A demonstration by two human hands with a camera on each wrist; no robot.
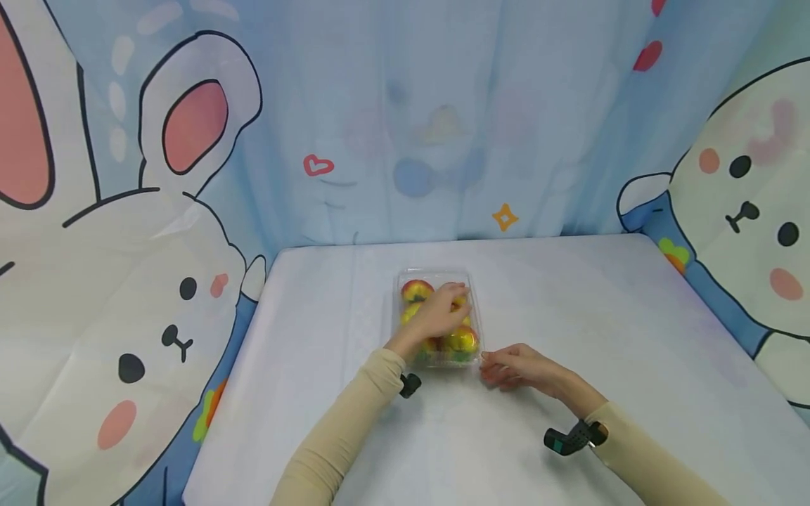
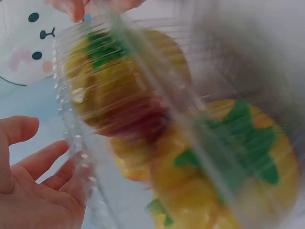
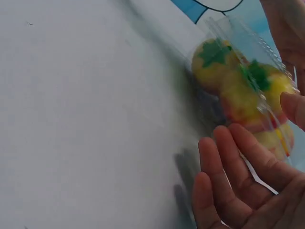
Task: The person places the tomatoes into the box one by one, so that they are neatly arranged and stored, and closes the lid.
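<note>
A clear plastic clamshell box (image 1: 436,364) stands on the white table. Inside sit several yellow-and-red round fruits (image 1: 465,339) topped with green star-shaped leaves. My left hand (image 1: 446,309) reaches across the top of the box, and in the left wrist view its loosely bent fingers (image 2: 43,162) lie along the ridged rim. At the box's front right corner is my right hand (image 1: 522,367). From the right wrist, its thumb (image 3: 291,107) overlaps the rim while the other fingers (image 3: 248,148) extend below, apart from the thumb. Whether the thumb presses the rim is unclear.
White cloth covers the table (image 1: 601,302) around the box. Behind it hangs a light blue curtain (image 1: 544,105), and large cartoon animals are printed on both sides. Each wrist carries a small black camera (image 1: 572,439).
</note>
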